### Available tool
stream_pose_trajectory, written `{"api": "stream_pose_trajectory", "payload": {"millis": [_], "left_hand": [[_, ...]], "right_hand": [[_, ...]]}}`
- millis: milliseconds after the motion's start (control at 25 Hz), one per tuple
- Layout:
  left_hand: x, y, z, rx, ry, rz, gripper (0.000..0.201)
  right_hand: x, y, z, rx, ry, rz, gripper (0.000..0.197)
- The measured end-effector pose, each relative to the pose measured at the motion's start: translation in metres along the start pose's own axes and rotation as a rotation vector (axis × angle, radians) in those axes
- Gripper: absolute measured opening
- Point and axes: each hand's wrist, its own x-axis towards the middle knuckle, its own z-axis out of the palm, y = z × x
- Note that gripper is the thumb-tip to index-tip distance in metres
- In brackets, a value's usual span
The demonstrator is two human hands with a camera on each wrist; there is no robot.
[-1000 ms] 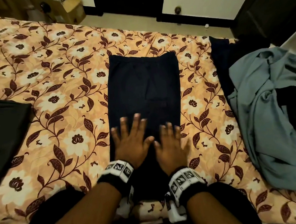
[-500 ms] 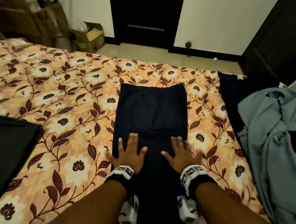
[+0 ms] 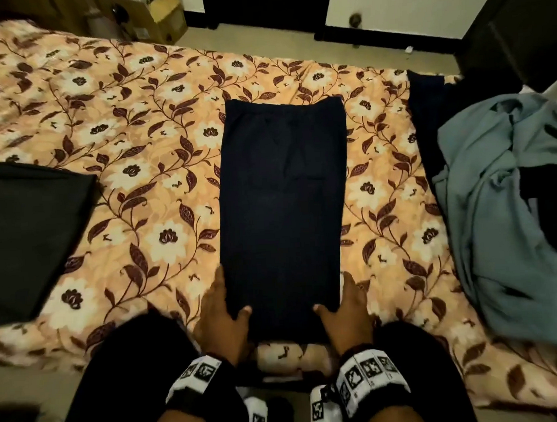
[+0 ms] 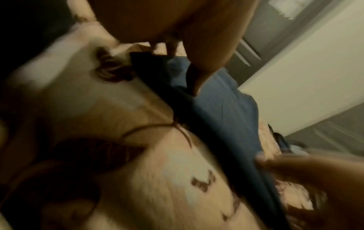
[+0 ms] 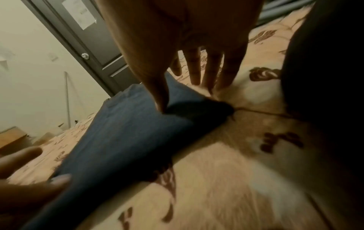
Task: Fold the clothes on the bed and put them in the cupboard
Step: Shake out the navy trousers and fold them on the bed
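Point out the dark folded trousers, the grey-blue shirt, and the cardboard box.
dark folded trousers [image 3: 283, 210]: head view, middle of the top layer.
grey-blue shirt [image 3: 497, 225]: head view, bunched middle of the cloth.
cardboard box [image 3: 166, 13]: head view, its front wall.

The folded trousers [image 3: 283, 210] lie lengthwise on the middle of the bed [image 3: 137, 128], their near end at the bed's near edge. The left hand [image 3: 223, 317] sits at the near left corner of the trousers, the right hand [image 3: 347, 310] at the near right corner, thumbs on top. A folded garment [image 3: 30, 236] lies well apart to the left. A heap of clothes [image 3: 502, 205] lies to the right. A cardboard box [image 3: 163, 13] stands on the floor behind the bed.
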Motion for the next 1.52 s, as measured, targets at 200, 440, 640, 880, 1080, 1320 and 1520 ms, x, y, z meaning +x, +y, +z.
{"api": "stream_pose_trajectory", "payload": {"millis": [200, 440, 640, 880, 1080, 1320, 1520], "left_hand": [[-0.012, -0.013, -0.037, -0.362, -0.138, -0.381, 0.04], [-0.049, 0.02, -0.115, -0.688, -0.363, -0.304, 0.013], [-0.071, 0.0, -0.124, -0.786, -0.441, -0.43, 0.011], [-0.049, -0.029, -0.082, -0.587, -0.489, -0.713, 0.021], [-0.02, -0.038, -0.053, -0.407, -0.486, -0.665, 0.017], [-0.01, -0.046, -0.042, -0.339, -0.484, -0.691, 0.04], [0.002, -0.065, -0.038, -0.421, -0.52, -0.682, 0.048]], "right_hand": [[-0.042, 0.007, -0.024, 0.458, -0.271, 0.192, 0.021], [-0.1, -0.014, -0.088, 0.618, -0.313, 0.049, 0.018], [-0.131, 0.011, -0.089, 0.63, -0.346, 0.059, 0.041], [-0.094, 0.024, -0.037, 0.491, -0.221, 0.256, 0.03], [-0.072, 0.02, -0.024, 0.529, -0.091, 0.442, 0.043], [-0.055, 0.023, -0.02, 0.657, -0.064, 0.424, 0.037], [-0.066, 0.026, -0.013, 0.675, 0.027, 0.303, 0.026]]}}
